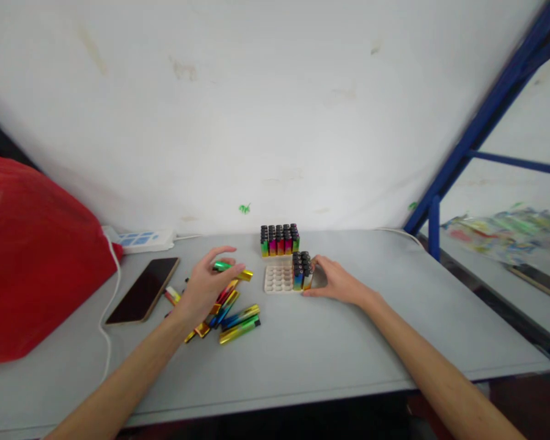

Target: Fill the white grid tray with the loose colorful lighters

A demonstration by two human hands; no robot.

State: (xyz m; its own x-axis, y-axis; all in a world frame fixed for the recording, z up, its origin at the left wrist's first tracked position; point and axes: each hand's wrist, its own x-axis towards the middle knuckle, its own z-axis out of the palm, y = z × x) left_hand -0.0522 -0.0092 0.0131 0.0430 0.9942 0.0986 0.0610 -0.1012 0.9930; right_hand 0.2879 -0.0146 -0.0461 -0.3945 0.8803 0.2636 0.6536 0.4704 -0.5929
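Observation:
My left hand (205, 282) pinches a green and gold lighter (242, 275) above a loose pile of lighters. Metallic lighters in gold, blue, red and green lie in that pile, among them a green-gold lighter (239, 330) at the front. To the right stands a white tray (275, 280) with rows of round hollows; its left part shows bare hollows. Upright lighters (298, 278) with black tops fill its right end. My right hand (334, 280) curls round that end, thumb at the front corner and fingers behind, steadying the tray.
Behind the tray stands a block of upright lighters (280, 244) in a second tray. On the left lie a phone (144, 290), a power strip (147, 240) with a white cable, and a red bag (32, 263). A blue metal frame (467, 146) rises at right.

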